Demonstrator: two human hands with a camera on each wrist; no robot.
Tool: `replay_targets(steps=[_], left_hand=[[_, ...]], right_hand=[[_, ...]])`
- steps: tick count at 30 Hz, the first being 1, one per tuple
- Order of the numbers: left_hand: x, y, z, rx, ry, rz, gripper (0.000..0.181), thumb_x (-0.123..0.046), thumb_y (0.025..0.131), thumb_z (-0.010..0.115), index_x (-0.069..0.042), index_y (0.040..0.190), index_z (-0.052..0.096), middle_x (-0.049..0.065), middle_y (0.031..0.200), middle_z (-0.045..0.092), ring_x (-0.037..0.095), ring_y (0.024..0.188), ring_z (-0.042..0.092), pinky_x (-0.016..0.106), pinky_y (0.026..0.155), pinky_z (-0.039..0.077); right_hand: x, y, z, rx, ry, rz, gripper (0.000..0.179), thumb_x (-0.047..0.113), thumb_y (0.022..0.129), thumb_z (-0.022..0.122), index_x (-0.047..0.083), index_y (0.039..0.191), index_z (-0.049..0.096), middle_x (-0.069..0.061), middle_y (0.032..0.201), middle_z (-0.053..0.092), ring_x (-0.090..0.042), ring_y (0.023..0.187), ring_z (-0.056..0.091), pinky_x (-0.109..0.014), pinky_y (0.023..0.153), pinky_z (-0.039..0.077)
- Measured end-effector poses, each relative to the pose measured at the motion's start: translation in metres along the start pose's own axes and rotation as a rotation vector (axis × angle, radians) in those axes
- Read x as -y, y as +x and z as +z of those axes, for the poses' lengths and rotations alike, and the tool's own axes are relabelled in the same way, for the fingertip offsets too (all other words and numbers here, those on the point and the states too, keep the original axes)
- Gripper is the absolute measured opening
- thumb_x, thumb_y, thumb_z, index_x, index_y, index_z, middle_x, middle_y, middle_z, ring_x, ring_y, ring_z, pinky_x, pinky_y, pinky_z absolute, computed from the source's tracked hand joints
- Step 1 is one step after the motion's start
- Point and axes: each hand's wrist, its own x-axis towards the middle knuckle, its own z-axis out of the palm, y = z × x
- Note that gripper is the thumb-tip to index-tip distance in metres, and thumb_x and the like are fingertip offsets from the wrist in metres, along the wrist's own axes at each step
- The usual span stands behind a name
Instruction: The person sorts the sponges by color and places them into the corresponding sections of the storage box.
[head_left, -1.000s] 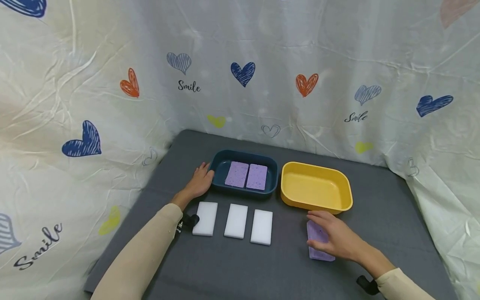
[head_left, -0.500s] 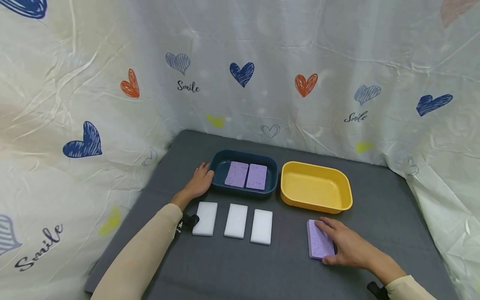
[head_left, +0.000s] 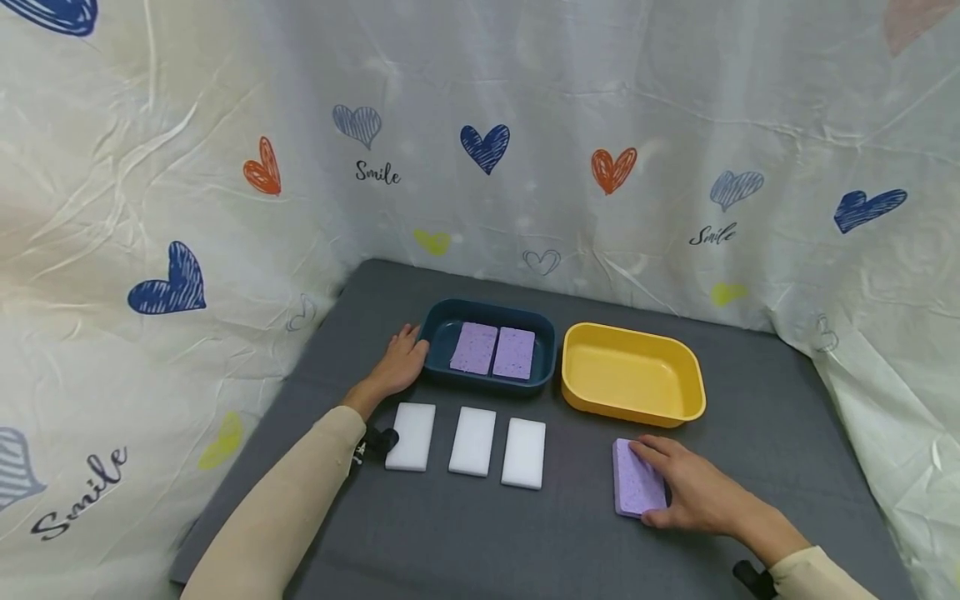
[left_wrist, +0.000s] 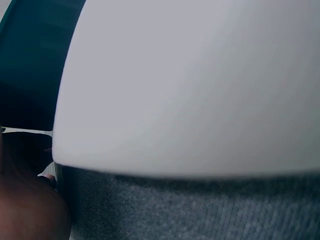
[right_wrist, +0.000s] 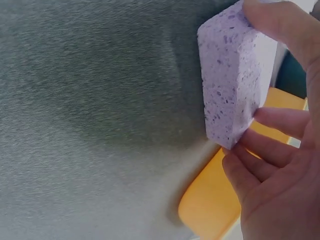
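Observation:
My right hand pinches a purple porous sponge at the right front. In the right wrist view, its thumb is at one end of the purple sponge and its fingers at the other. My left hand rests against the left end of the dark blue tray, fingers laid out along its rim. Two more purple sponges lie side by side in that tray. A white sponge lies beside my left wrist and fills most of the left wrist view.
A yellow tray with nothing in it stands right of the blue one. Two other white sponges lie in a row in front of the blue tray. The grey cloth-covered table ends at a printed curtain behind.
My right hand has shifted from over the purple sponge to its right side, with thumb and fingers at its ends. The sponge has moved slightly. The left hand has stayed at the blue tray.

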Motion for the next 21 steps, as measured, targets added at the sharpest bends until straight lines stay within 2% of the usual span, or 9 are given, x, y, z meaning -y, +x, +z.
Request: replay_targets(steps=[8,14,21], left_hand=[[0.003,0.003,0.001,-0.009,-0.001,-0.002,0.078,-0.038,0.105,0.026,0.004,0.171,0.026,0.024,0.18,0.024,0.04,0.172,0.002,0.059,0.139,-0.002],[0.011,0.007,0.003,-0.021,-0.015,-0.005,0.08,-0.042,0.105,0.026,0.003,0.171,0.027,0.026,0.18,0.024,0.043,0.171,0.003,0.063,0.138,0.0],[0.015,0.009,0.005,-0.014,0.003,0.005,0.081,-0.042,0.105,0.024,0.006,0.171,0.025,0.029,0.18,0.02,0.045,0.171,0.002,0.064,0.137,0.0]], right_hand=[[0.009,0.01,-0.006,-0.025,0.001,-0.008,0.1,0.057,0.081,0.092,0.01,0.161,0.054,-0.016,0.161,0.055,-0.035,0.142,0.059,-0.061,0.115,0.053],[0.017,0.019,-0.013,-0.018,0.004,-0.019,0.103,0.064,0.082,0.088,0.012,0.163,0.051,-0.015,0.164,0.052,-0.035,0.143,0.058,-0.062,0.117,0.052],[0.028,0.031,-0.022,-0.027,-0.021,-0.072,0.103,0.065,0.084,0.087,0.012,0.164,0.05,-0.012,0.166,0.051,-0.033,0.147,0.056,-0.06,0.12,0.049]])
